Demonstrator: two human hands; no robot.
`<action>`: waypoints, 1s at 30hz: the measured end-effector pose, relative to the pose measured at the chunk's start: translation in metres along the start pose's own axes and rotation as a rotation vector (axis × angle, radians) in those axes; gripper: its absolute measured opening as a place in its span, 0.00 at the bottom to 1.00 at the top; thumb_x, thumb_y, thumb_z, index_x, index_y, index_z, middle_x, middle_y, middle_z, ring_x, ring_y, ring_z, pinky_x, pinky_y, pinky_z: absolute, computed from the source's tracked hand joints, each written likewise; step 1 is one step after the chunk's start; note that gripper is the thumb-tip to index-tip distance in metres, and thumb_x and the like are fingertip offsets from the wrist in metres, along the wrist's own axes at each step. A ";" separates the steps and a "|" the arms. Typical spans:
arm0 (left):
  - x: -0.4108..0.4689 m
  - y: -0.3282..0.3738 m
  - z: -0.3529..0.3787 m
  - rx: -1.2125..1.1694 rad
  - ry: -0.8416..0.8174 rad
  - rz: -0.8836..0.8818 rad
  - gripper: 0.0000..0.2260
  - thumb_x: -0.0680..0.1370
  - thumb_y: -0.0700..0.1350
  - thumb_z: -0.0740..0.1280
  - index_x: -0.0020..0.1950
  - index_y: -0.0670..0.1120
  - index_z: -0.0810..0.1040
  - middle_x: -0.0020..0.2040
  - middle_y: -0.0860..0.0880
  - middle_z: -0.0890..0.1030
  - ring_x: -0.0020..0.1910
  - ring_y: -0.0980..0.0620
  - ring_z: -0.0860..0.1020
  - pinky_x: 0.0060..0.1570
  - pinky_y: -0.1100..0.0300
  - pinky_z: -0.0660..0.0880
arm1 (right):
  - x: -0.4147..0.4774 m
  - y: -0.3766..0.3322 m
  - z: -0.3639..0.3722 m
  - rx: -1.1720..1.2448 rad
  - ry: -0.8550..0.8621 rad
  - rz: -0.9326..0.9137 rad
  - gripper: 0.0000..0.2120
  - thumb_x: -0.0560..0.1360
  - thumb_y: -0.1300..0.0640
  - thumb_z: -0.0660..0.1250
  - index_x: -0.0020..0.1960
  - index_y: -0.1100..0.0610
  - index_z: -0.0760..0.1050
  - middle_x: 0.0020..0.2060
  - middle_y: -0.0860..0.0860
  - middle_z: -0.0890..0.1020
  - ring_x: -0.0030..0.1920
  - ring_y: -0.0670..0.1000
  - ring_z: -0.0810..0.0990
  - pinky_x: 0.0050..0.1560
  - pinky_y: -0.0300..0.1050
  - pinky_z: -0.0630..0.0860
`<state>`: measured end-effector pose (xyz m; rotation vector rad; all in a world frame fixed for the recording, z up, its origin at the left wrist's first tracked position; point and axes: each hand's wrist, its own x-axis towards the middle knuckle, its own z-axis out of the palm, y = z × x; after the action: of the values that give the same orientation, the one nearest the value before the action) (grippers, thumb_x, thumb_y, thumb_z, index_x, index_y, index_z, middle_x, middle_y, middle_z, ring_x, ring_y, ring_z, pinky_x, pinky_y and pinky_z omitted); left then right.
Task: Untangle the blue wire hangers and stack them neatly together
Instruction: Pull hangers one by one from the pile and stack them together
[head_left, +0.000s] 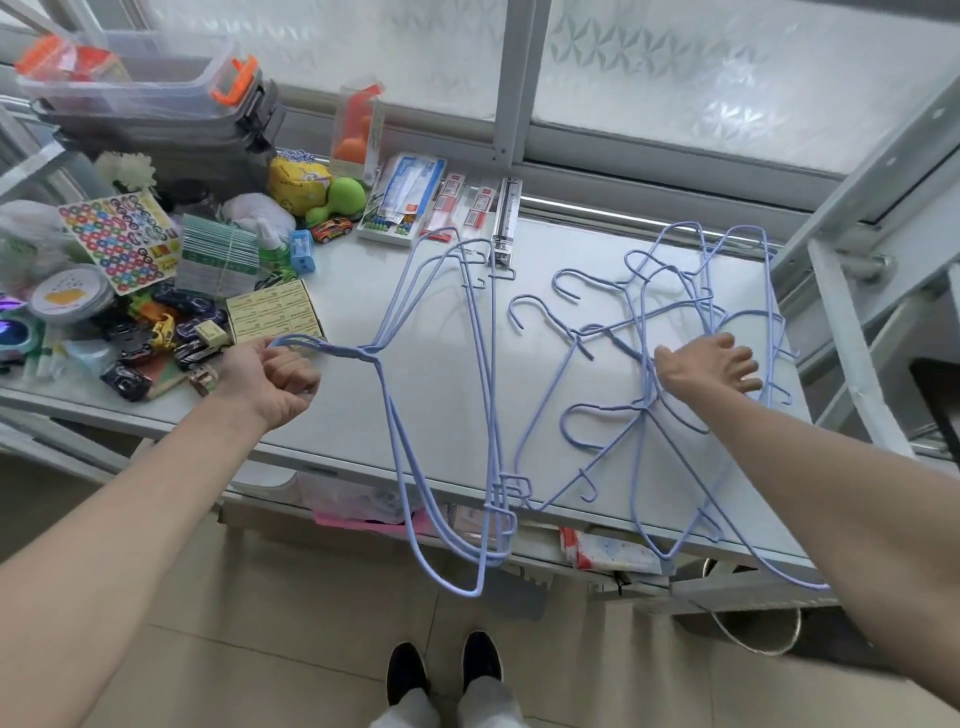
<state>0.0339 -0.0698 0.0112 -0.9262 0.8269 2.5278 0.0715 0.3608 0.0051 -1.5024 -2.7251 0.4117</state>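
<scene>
A stacked bunch of blue wire hangers (480, 364) lies across the middle of the white table (332, 431), its lower ends hanging over the front edge. My left hand (270, 379) is closed around the hooks of this bunch at its left end. To the right, a tangled pile of blue hangers (670, 312) spreads over the table, some hooks pointing left and several lower bars overhanging the front edge. My right hand (711, 364) rests on this tangle with fingers spread among the wires; whether it grips one is unclear.
Clutter fills the table's left side: toy cars (156, 338), a sticker sheet (119, 239), a yellow card box (275, 314), storage bins (150, 104), stationery packs (410, 197). A frosted window runs behind. A metal frame (852, 291) stands at right. My shoes (447, 670) show below.
</scene>
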 end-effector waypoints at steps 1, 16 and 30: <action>0.002 -0.003 0.004 -0.006 -0.008 -0.008 0.27 0.80 0.45 0.51 0.18 0.47 0.57 0.15 0.51 0.54 0.13 0.54 0.53 0.19 0.65 0.49 | 0.006 0.007 -0.001 0.004 -0.040 0.016 0.42 0.70 0.39 0.66 0.70 0.67 0.60 0.67 0.65 0.66 0.67 0.64 0.65 0.68 0.60 0.60; 0.018 -0.070 0.055 0.157 -0.060 -0.037 0.17 0.65 0.40 0.56 0.17 0.47 0.56 0.15 0.52 0.54 0.12 0.54 0.53 0.19 0.65 0.48 | 0.003 0.005 0.003 -0.061 -0.139 -0.094 0.54 0.65 0.35 0.70 0.76 0.67 0.51 0.69 0.66 0.64 0.68 0.67 0.65 0.67 0.68 0.61; 0.019 -0.058 0.038 0.057 -0.036 -0.001 0.16 0.65 0.40 0.56 0.17 0.47 0.56 0.15 0.52 0.54 0.13 0.54 0.53 0.18 0.64 0.50 | 0.023 0.009 -0.018 0.024 -0.158 -0.128 0.44 0.65 0.32 0.69 0.68 0.62 0.67 0.65 0.61 0.70 0.66 0.64 0.68 0.63 0.60 0.66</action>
<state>0.0291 0.0011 -0.0015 -0.8603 0.8820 2.4986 0.0694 0.3885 0.0175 -1.3339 -2.9034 0.5803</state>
